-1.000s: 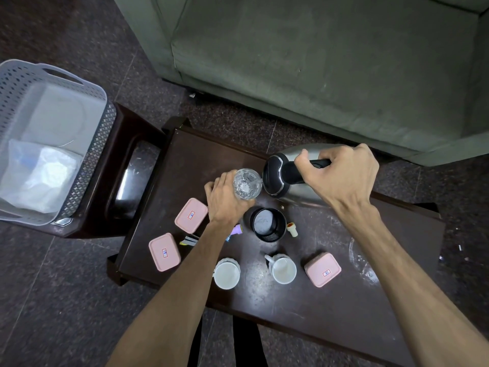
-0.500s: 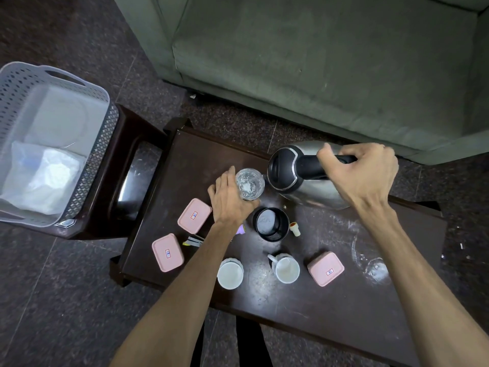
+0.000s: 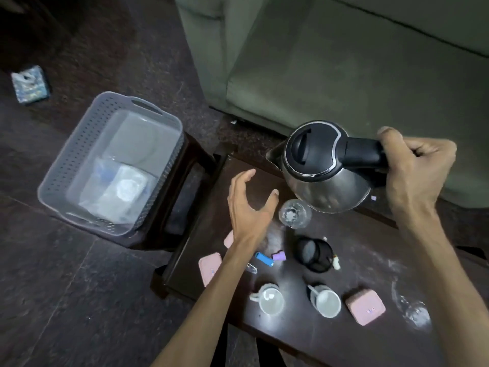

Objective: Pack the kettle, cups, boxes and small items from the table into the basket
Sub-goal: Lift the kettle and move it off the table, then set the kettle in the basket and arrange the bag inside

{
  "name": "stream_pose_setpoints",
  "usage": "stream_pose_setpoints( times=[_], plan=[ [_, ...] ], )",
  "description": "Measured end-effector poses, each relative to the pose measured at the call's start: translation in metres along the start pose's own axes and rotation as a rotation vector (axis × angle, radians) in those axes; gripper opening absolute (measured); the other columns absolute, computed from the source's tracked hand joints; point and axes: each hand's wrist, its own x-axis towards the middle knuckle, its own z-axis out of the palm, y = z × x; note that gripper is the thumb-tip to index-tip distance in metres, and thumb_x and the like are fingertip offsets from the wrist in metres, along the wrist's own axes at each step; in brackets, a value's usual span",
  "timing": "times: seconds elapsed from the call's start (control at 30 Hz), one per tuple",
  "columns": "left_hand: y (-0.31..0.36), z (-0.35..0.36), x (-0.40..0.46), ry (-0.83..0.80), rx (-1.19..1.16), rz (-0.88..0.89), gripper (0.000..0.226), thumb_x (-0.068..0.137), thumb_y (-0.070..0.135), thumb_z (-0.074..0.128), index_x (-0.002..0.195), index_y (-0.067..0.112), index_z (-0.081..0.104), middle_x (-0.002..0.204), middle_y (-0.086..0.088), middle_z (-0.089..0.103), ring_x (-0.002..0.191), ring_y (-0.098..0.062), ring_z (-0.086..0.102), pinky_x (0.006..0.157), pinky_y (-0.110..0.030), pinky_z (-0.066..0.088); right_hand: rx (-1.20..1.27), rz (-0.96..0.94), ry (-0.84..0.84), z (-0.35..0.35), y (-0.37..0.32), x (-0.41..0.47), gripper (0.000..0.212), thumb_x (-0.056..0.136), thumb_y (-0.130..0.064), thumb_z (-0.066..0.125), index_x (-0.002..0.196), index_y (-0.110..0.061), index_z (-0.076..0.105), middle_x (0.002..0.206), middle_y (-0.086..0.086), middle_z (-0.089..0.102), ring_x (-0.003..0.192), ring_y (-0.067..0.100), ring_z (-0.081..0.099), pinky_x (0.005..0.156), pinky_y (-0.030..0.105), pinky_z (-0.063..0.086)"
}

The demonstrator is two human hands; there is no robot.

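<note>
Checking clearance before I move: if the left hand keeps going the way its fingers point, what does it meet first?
The left hand is open, fingers pointing toward the table's far edge. The dark tabletop ahead looks bare; beyond it lies floor and the sofa. Its height above the table is unclear.

Got the steel kettle (image 3: pixel 328 178) with the black lid up off the desk (image 3: pixel 370 266) in my right hand (image 3: pixel 415 170). Two white cups (image 3: pixel 271 299), pink boxes (image 3: pixel 366 307) and a clear glass (image 3: pixel 293 214) sit on it. Grey basket (image 3: pixel 79 144) sits off left.
</note>
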Motion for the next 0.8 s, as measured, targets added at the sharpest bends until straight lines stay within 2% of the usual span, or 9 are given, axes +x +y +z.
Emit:
stream_pose_setpoints(
  times=[0.1,0.2,0.27,0.37,0.43,0.47,0.53,0.67,0.8],
  plan=[
    [0.015,-0.042,0.032,0.08,-0.104,-0.023,0.048,0.083,0.03,0.074,0.127,0.015,0.063,0.125,0.004,0.065,0.12,-0.013,0.062,0.102,-0.037,0.051,0.136,0.022,-0.016,0.052,-0.036,0.0,0.058,0.086,-0.032,0.067,0.052,-0.015,0.023,0.054,-0.011,0.019,0.051,0.01,0.016,0.049,0.04,0.014],
    [0.022,-0.089,0.07,0.17,-0.177,-0.047,0.04,0.086,0.025,0.071,0.124,0.014,0.065,0.124,0.003,0.067,0.113,-0.011,0.064,0.092,-0.024,0.051,0.266,0.076,-0.057,0.113,-0.072,-0.005,0.06,0.083,-0.034,0.068,0.045,-0.022,0.024,0.051,-0.012,0.018,0.051,0.011,0.016,0.05,0.036,0.015],
    [0.024,-0.123,0.094,0.222,-0.194,-0.067,0.036,0.088,0.024,0.067,0.122,0.013,0.066,0.122,0.0,0.067,0.108,-0.009,0.065,0.088,-0.018,0.049,0.362,0.127,-0.084,0.157,-0.097,-0.011,0.059,0.081,-0.033,0.069,0.042,-0.024,0.026,0.049,-0.014,0.018,0.052,0.012,0.016,0.051,0.038,0.016],
    [0.025,-0.174,0.125,0.284,-0.184,-0.075,0.031,0.091,0.025,0.061,0.118,0.015,0.068,0.119,0.0,0.067,0.104,-0.008,0.064,0.087,-0.029,0.053,0.468,0.184,-0.126,0.218,-0.129,-0.023,0.056,0.078,-0.032,0.068,0.041,-0.024,0.027,0.05,-0.011,0.021,0.052,0.013,0.02,0.049,0.033,0.019],
    [0.021,-0.205,0.144,0.315,-0.179,-0.088,0.027,0.095,0.023,0.059,0.119,0.013,0.069,0.123,-0.004,0.067,0.11,-0.017,0.064,0.094,-0.044,0.056,0.523,0.213,-0.162,0.258,-0.146,-0.033,0.054,0.078,-0.028,0.069,0.045,-0.017,0.028,0.055,0.001,0.023,0.056,0.018,0.022,0.049,0.039,0.022],
    [0.018,-0.218,0.152,0.337,-0.181,-0.1,0.026,0.098,0.02,0.058,0.12,0.012,0.068,0.124,-0.005,0.067,0.112,-0.022,0.064,0.097,-0.052,0.055,0.537,0.225,-0.174,0.275,-0.153,-0.038,0.054,0.079,-0.027,0.07,0.049,-0.009,0.029,0.059,0.005,0.024,0.059,0.021,0.023,0.05,0.042,0.023],
    [0.01,-0.241,0.167,0.387,-0.185,-0.12,0.024,0.1,0.016,0.056,0.12,0.011,0.068,0.124,-0.008,0.068,0.113,-0.026,0.064,0.097,-0.06,0.053,0.541,0.245,-0.199,0.306,-0.164,-0.046,0.054,0.079,-0.027,0.07,0.052,-0.005,0.029,0.06,0.006,0.024,0.06,0.023,0.023,0.052,0.044,0.024],
    [-0.01,-0.275,0.191,0.439,-0.174,-0.152,0.026,0.102,0.012,0.053,0.122,0.01,0.069,0.124,-0.007,0.067,0.115,-0.029,0.065,0.099,-0.059,0.054,0.538,0.286,-0.25,0.359,-0.174,-0.06,0.052,0.078,-0.031,0.07,0.048,-0.021,0.028,0.055,0.001,0.023,0.056,0.019,0.024,0.053,0.037,0.023],
    [-0.035,-0.296,0.208,0.401,-0.146,-0.191,0.034,0.101,0.009,0.05,0.13,0.012,0.067,0.131,-0.004,0.063,0.123,-0.026,0.063,0.106,-0.055,0.053,0.537,0.32,-0.302,0.398,-0.167,-0.072,0.059,0.08,-0.03,0.07,0.041,-0.024,0.026,0.048,-0.008,0.023,0.05,0.012,0.025,0.052,0.03,0.025]
  ],
)
